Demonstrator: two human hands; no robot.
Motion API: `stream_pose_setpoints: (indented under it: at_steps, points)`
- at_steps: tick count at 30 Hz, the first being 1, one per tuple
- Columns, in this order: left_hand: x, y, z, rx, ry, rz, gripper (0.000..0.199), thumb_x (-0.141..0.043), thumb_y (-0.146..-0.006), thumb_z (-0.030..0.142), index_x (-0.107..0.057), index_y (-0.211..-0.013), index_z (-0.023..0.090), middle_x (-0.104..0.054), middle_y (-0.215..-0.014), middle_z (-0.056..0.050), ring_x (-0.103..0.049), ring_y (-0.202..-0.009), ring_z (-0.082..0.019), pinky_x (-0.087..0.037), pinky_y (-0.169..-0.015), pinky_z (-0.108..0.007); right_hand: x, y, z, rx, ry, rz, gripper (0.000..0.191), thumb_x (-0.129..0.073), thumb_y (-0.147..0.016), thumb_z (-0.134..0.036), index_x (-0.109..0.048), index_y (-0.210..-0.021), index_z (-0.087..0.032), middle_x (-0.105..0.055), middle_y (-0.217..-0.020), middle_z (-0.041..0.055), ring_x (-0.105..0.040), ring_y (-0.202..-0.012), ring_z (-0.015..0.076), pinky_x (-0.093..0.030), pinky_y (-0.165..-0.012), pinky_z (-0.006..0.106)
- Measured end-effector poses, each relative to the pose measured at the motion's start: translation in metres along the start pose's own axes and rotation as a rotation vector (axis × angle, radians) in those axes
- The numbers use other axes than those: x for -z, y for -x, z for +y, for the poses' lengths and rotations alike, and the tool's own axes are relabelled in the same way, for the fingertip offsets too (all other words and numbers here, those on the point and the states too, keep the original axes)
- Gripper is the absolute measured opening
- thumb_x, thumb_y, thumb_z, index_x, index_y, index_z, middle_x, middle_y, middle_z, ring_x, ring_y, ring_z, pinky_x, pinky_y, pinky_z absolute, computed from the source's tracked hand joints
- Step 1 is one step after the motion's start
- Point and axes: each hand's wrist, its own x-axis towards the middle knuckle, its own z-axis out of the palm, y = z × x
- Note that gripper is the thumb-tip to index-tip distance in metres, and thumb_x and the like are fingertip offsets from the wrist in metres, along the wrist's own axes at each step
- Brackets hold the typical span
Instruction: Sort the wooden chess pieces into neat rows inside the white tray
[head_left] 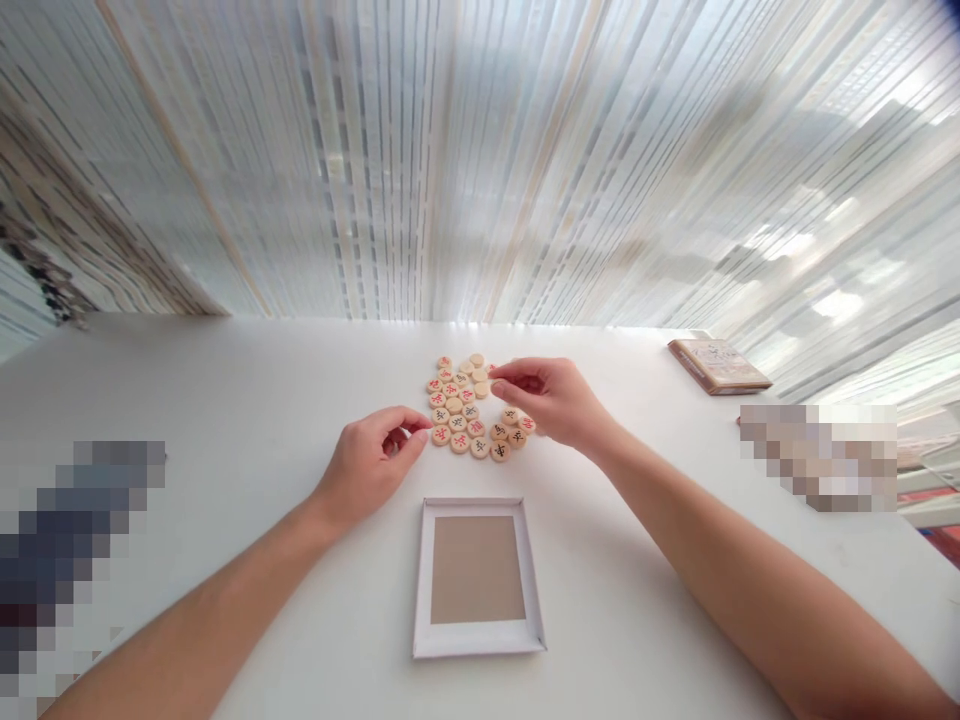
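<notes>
Round wooden Chinese chess pieces (457, 423) lie close together on the white table, with red or dark characters facing up on most. A few, such as the blank-faced piece (477, 360), show plain tops. My left hand (371, 455) rests at the near left edge of the group. Its fingers are curled, thumb and index tips slightly apart beside a red-marked piece (441, 435). At the far right side, my right hand (544, 395) pinches a red-marked piece (491, 370), partly hidden by its fingertips. Below that hand sits a smaller cluster with a dark-marked piece (500, 452).
An open shallow box tray (422, 580) with a brown bottom stands in front of the pieces. A flat printed box (720, 365) lies at the back right. Pixelated patches cover areas at both sides. A striped curtain (450, 160) hangs behind the table (300, 370).
</notes>
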Motion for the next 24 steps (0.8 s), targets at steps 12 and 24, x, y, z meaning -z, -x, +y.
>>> stream_pose_setpoints:
  at_steps: [12, 24]
  points:
    - [-0.006, 0.024, 0.038, -0.066, 0.249, -0.089, 0.024, -0.069, -0.096, 0.039, -0.076, -0.107, 0.019, -0.075, -0.080, -0.002, -0.069, -0.069, -0.015, -0.057, -0.064, -0.025, -0.018, 0.058, -0.018, -0.155, -0.560, -0.037, 0.043, -0.100, -0.068, -0.044, -0.084, -0.097, -0.017, -0.081, -0.085, 0.0071, -0.073, -0.078, 0.0182, -0.058, -0.075, 0.032]
    - [-0.006, 0.051, 0.067, 0.093, 0.376, -0.226, 0.020, -0.071, -0.099, 0.035, -0.084, -0.108, 0.023, -0.084, -0.100, -0.004, -0.080, -0.090, -0.020, -0.064, -0.084, -0.029, -0.050, 0.110, -0.013, -0.135, -0.761, -0.074, 0.027, -0.099, -0.071, -0.034, -0.088, -0.092, -0.021, -0.081, -0.079, 0.0038, -0.072, -0.073, 0.0146, -0.061, -0.072, 0.026]
